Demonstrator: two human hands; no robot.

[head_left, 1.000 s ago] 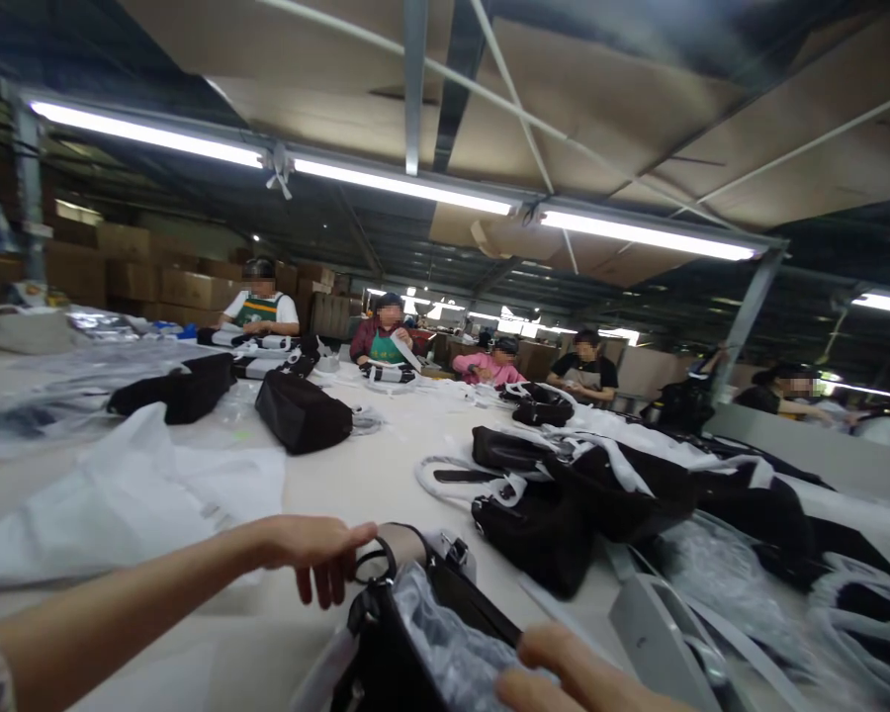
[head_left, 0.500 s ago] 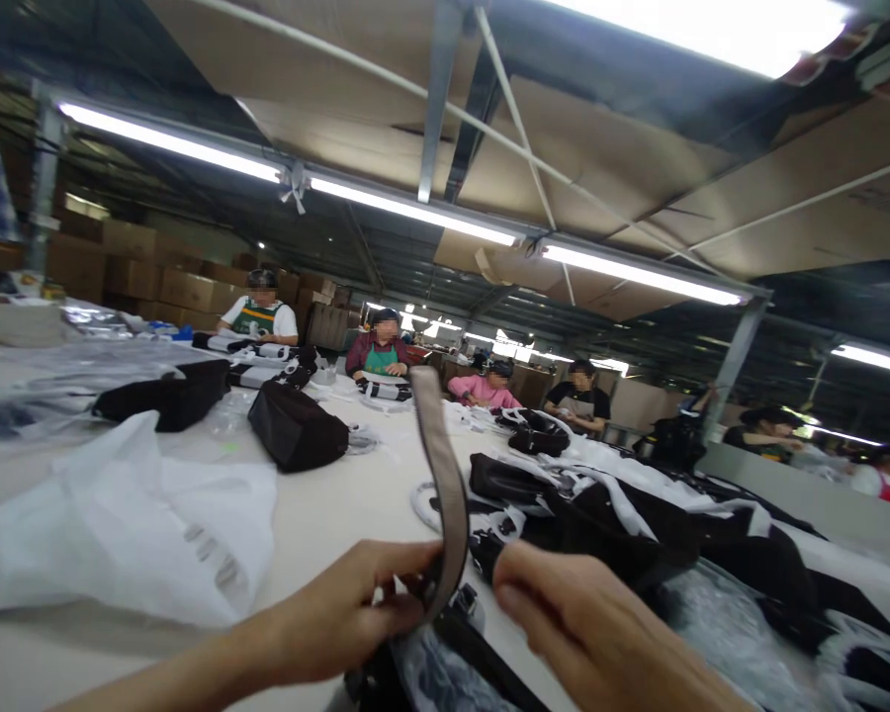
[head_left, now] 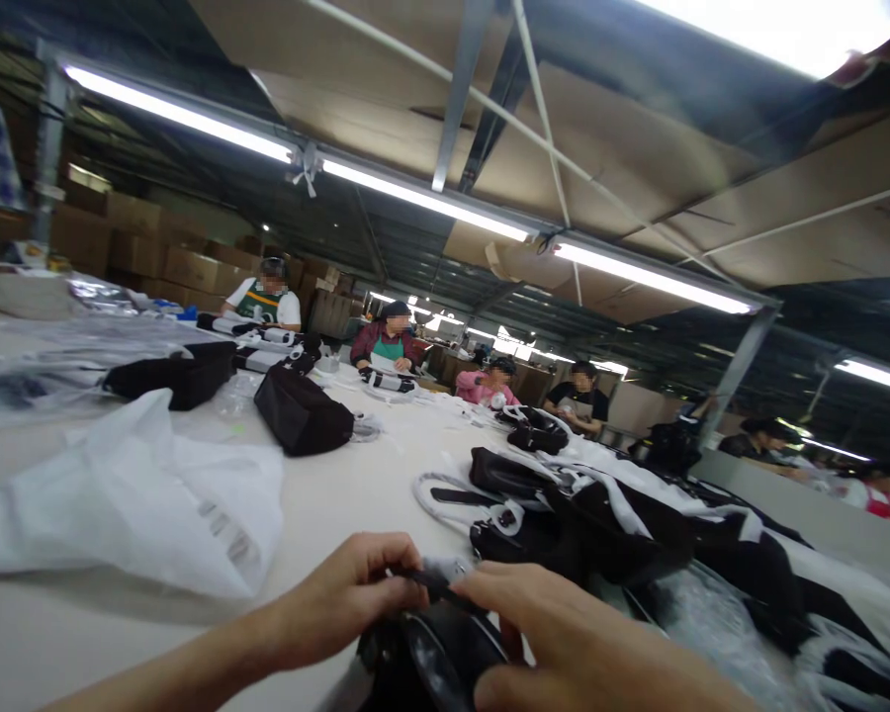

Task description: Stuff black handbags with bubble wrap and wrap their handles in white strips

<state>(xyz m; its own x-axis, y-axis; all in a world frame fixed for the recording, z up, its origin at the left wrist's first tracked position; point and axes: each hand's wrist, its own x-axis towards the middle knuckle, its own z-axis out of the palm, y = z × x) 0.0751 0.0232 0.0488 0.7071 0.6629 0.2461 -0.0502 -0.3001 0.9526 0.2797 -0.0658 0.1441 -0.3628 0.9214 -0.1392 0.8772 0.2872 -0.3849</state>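
Note:
At the bottom centre a black bag (head_left: 422,658) with clear plastic on it lies at the table's near edge. Just above it runs a dark strap (head_left: 437,583), which my left hand (head_left: 356,593) pinches between thumb and bent fingers. My right hand (head_left: 556,623) closes on the strap from the other side, its fingertips near a small shiny metal part (head_left: 458,568). The right thumb lies low against the bag. My fingers cover much of the strap, and the bag's lower part is out of the frame.
A white cloth bag (head_left: 155,494) lies on the pale table (head_left: 356,485) at left. Behind it stands another black bag (head_left: 304,410). Black bags with white-wrapped handles (head_left: 600,504) are heaped at right beside crumpled clear plastic (head_left: 727,623). Several people work across the table.
The strap, whose free end stood up in front of me, is now down over the bag. My right hand has come in from the right and taken hold of it.

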